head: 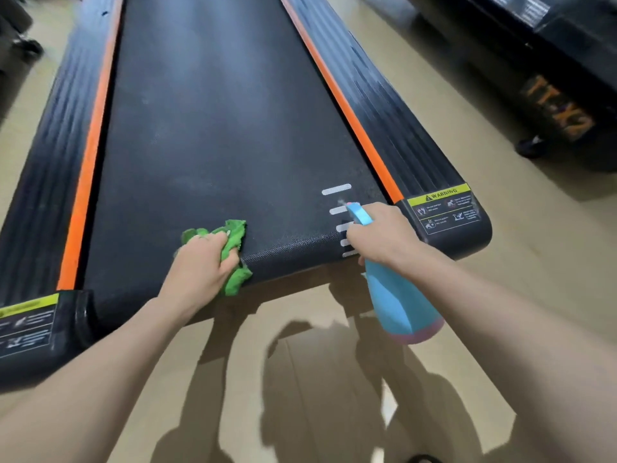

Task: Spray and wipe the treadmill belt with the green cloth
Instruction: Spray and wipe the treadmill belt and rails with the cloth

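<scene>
Treadmill belt (213,128), black and finely textured, runs away from the person, and its near rounded end lies under both hands. Nearest the camera, the tan floor (334,396) carries the shadows of two arms. The left hand (200,262) presses down on the green cloth (235,235), fingers curled over the bunched fabric; cloth sticks out beyond the fingertips onto the belt and below the thumb side over the belt's end edge. The right hand (380,235) grips the neck of the blue spray bottle (400,302), fingers wrapped around it. The bottle body with its pinkish base hangs below and behind that hand, over the floor, while the blue nozzle (357,212) juts out past the fingers toward the belt. A faint mist shows just at the nozzle tip. Just ahead of those fingers are short white stripes (336,189) printed on the belt. Right of the hand, a yellow warning label (444,205) sits on the black side rail's end cap. Orange strips (337,98) border the belt on both sides. Farther right, another dark machine (561,95) stands on the floor.
</scene>
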`<move>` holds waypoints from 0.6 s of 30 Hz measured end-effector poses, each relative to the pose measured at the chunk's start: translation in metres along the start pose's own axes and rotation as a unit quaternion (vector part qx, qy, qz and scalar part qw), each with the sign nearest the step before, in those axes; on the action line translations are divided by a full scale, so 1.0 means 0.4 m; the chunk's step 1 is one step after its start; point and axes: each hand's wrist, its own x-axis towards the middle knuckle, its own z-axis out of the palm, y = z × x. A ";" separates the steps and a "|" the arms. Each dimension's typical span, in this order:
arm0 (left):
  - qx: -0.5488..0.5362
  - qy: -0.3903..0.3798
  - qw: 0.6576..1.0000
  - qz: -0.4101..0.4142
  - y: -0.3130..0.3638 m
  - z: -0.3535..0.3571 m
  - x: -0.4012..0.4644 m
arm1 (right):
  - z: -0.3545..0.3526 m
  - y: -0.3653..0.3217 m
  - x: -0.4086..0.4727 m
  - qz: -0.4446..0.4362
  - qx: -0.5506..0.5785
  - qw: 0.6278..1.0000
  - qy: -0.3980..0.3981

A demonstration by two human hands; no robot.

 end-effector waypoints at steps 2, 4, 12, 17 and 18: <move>-0.015 0.007 1.000 0.017 0.025 0.006 0.013 | -0.001 -0.006 -0.019 -0.001 -0.040 0.999 0.026; -0.014 0.014 1.000 0.018 0.039 0.014 0.020 | 0.000 -0.004 -0.027 -0.001 -0.073 0.996 0.045; -0.006 0.020 1.000 0.023 0.029 0.016 0.021 | 0.015 0.009 -0.027 -0.028 -0.106 0.994 -0.008; 0.004 0.015 1.000 0.018 0.021 0.028 0.020 | 0.033 0.006 -0.045 -0.003 -0.155 0.988 -0.014; 0.011 0.018 1.000 0.017 0.023 0.030 0.020 | 0.033 0.014 -0.049 0.007 -0.164 0.986 -0.021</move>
